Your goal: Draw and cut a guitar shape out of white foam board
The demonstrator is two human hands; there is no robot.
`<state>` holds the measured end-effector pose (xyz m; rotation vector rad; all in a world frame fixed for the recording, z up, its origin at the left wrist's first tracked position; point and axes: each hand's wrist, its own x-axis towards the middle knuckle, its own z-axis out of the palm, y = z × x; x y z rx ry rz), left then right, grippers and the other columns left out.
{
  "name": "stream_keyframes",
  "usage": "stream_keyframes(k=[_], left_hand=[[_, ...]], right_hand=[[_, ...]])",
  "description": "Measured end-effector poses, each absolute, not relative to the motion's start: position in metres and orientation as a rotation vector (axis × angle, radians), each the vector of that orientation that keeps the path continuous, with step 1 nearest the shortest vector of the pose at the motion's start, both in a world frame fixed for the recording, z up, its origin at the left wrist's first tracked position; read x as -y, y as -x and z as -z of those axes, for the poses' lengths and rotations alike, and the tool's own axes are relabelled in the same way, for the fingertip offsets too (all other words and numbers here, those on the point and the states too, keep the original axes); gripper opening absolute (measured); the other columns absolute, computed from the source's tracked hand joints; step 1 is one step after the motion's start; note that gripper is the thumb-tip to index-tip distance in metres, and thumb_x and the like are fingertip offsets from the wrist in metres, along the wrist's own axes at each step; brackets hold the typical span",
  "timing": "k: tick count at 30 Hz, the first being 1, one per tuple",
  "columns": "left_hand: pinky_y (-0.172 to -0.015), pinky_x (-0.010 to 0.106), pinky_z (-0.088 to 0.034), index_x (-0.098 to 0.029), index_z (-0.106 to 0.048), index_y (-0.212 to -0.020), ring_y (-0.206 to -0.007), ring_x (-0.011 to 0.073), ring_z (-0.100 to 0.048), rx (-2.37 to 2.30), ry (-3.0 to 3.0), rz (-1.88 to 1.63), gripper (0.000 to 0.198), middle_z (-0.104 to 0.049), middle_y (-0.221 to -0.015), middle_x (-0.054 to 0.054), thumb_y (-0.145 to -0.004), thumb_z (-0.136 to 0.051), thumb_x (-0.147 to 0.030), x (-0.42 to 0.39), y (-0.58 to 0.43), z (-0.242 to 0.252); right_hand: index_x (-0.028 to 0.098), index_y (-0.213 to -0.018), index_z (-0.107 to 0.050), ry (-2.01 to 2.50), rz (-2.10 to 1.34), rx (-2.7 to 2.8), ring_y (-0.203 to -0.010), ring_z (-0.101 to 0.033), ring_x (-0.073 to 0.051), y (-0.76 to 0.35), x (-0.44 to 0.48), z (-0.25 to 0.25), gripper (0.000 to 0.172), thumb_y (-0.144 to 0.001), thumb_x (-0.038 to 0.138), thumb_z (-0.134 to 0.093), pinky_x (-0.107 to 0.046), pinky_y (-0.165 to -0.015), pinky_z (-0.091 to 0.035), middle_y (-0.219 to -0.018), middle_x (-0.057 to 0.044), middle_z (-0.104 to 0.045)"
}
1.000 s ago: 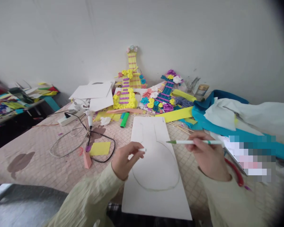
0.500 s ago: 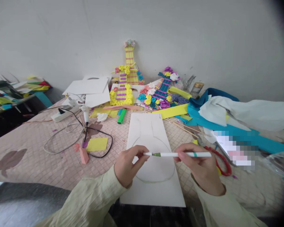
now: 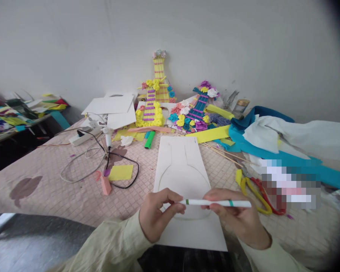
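Note:
A slim white marker [image 3: 197, 203] with green bands lies level between my two hands. My left hand [image 3: 157, 215] is closed, thumb and fingers pinching its capped left end; the cap itself is mostly hidden. My right hand [image 3: 240, 219] grips the barrel, whose plain end sticks out to the right. Below both hands is a white board [image 3: 184, 177] with a pencil-like outline, a round body with a straight neck, partly covered by the hands. Yellow-handled scissors [image 3: 256, 196] and a red-handled pair [image 3: 280, 209] lie to the right.
Guitar-shaped crafts with paper flowers [image 3: 150, 109] lean on the wall. At left are a glue gun [image 3: 107, 138], cables and a power strip [image 3: 81, 138]. A green marker [image 3: 149, 139] lies behind the board. Blue crepe paper [image 3: 289, 158] and thin sticks [image 3: 222, 154] are at right.
The marker's green tip section, exposed earlier, is now covered, with the cap pushed onto it. Both hands are lower and closer together. The view has shifted slightly left.

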<state>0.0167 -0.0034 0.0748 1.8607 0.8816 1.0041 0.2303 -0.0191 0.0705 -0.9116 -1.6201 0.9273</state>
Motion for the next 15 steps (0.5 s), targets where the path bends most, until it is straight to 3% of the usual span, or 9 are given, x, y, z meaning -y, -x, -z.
stream_keyframes(k=[3,7,11,15], left_hand=[[-0.058,0.018,-0.047,-0.015,-0.057,-0.074,-0.056,0.009,-0.06,-0.914,-1.977,-0.961,0.006,-0.065,-0.062,0.001,-0.077,-0.056,-0.019,0.003,-0.015,-0.072],[-0.058,0.019,-0.046,-0.016,-0.058,-0.071,-0.058,0.0097,-0.06,-1.088,-2.144,-1.066,0.008,-0.065,-0.064,0.002,-0.076,-0.054,-0.019,-0.011,0.008,-0.068],[-0.058,0.021,-0.045,-0.017,-0.057,-0.07,-0.056,0.0113,-0.059,-1.608,-2.2,-1.31,0.013,-0.063,-0.06,0.001,-0.075,-0.053,-0.028,-0.054,0.059,-0.059],[-0.06,0.023,-0.044,-0.016,-0.058,-0.08,-0.059,0.0135,-0.06,-2.135,-2.179,-1.054,0.019,-0.064,-0.066,0.002,-0.075,-0.049,-0.031,-0.118,0.104,-0.046]], right_hand=[[0.019,-0.084,-0.061,0.936,-1.077,1.534,-0.069,-0.062,-0.014,-0.226,0.017,-0.063,0.008,-0.077,0.021,-0.057,-0.023,-0.06,-0.051,-0.077,-0.005,-0.064],[0.018,-0.096,-0.058,1.127,-1.206,1.601,-0.073,-0.06,-0.014,-0.224,0.013,-0.057,0.021,-0.079,0.03,-0.055,-0.026,-0.07,-0.05,-0.075,-0.004,-0.062],[0.019,-0.104,-0.054,1.222,-1.187,1.557,-0.073,-0.058,-0.014,-0.235,0.012,-0.046,0.028,-0.082,0.036,-0.049,-0.026,-0.07,-0.048,-0.075,-0.003,-0.061],[0.018,-0.094,-0.059,1.319,-1.14,1.449,-0.069,-0.057,-0.014,-0.248,0.013,-0.041,0.026,-0.08,0.039,-0.05,-0.024,-0.064,-0.048,-0.071,-0.004,-0.061]])
